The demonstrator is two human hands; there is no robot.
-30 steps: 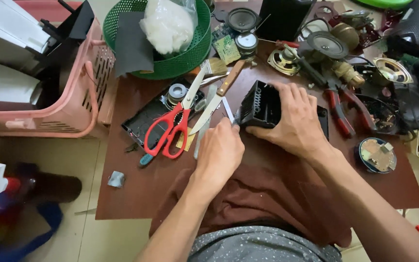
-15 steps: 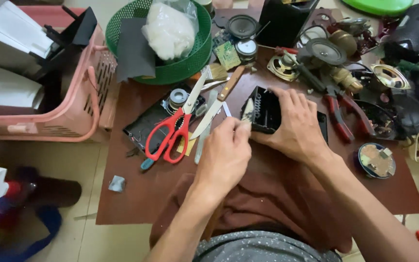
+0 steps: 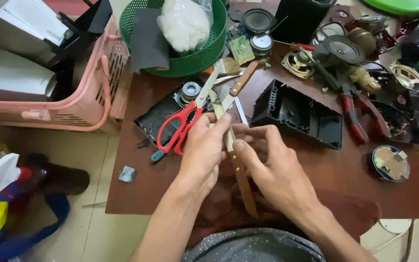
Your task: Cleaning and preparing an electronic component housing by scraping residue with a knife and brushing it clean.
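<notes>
Knife (image 3: 241,182) with a wooden handle sits between your 2 hands, a little below the middle of the frame, and its blade points up toward the scissors. Your left hand (image 3: 204,150) is curled narrow around the upper part, near where blade and handle meet, with the fingertips (image 3: 221,121) pressing on the blade side. Your right hand (image 3: 272,167) is also closed around it from the right, with the thumb on the handle; the lower end of the handle comes out below your palms, over the brown cloth (image 3: 224,208) on your lap.

Just left of your left hand lie the red scissors (image 3: 178,126), on a dark flat panel (image 3: 153,119). Just above your right hand, the black plastic housing (image 3: 297,114) lies open on the brown table (image 3: 136,194), apart from your fingers. Further right are red-handled pliers (image 3: 352,114) and a round speaker part (image 3: 389,162). In the upper middle stands a green basket (image 3: 195,58) with a white bag (image 3: 183,24) in it, and in the upper left a pink basket (image 3: 81,104).
</notes>
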